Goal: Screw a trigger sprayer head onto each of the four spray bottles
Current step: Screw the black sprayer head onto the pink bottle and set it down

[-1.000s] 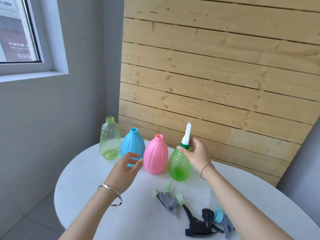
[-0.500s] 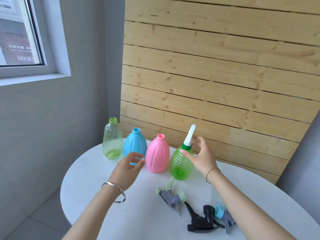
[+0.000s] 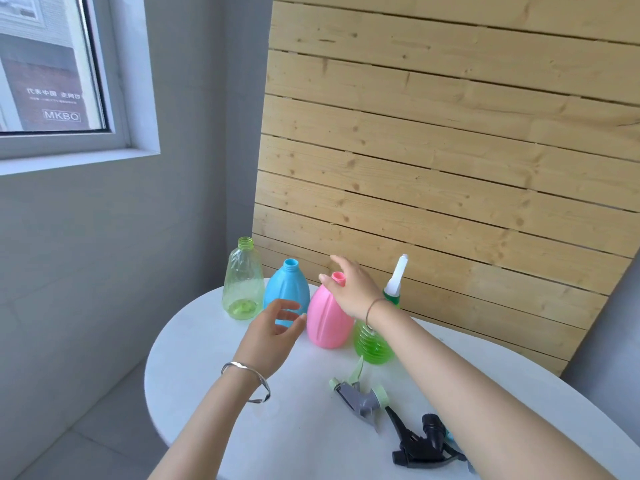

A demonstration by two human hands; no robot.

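Four bottles stand in a row on the white round table (image 3: 214, 344): a clear yellow-green bottle (image 3: 242, 280), a blue bottle (image 3: 286, 289), a pink bottle (image 3: 327, 322) and a ribbed green bottle (image 3: 372, 344) that carries a white and green sprayer head (image 3: 396, 277). My right hand (image 3: 351, 287) hovers over the pink bottle's open neck, fingers spread, holding nothing. My left hand (image 3: 273, 332) floats open in front of the blue bottle. Loose on the table lie a grey and green sprayer head (image 3: 360, 398) and a black sprayer head (image 3: 420, 441); a blue one is mostly hidden behind my right forearm.
A slatted wooden panel (image 3: 450, 168) leans behind the table. A grey wall with a window (image 3: 52, 74) is at the left. The table's edge curves close behind the bottles and at the left.
My right hand has let go of the green bottle's sprayer head and moved left over the pink bottle's neck. My left hand stays open near the blue bottle.
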